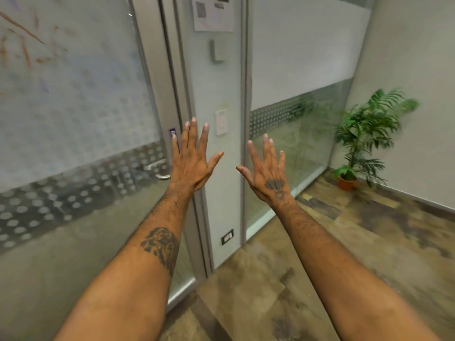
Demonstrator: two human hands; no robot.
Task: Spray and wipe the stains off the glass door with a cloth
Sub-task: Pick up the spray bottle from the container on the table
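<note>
The frosted glass door (73,107) fills the left side, with a dotted band across its lower part. Brown and orange streaky stains (23,40) mark its upper left corner. A metal lever handle (160,169) sits at the door's right edge. My left hand (192,163) is stretched out in front of the door frame, fingers spread, holding nothing. My right hand (268,175) is raised beside it, fingers also spread and empty, with a tattoo on its back. No cloth and no spray bottle are in view.
A white wall strip (219,82) right of the door carries a paper notice (213,13), a card reader, a switch (220,122) and a low socket. A glass partition (295,134) follows. A potted plant (362,139) stands in the right corner on wood-look flooring.
</note>
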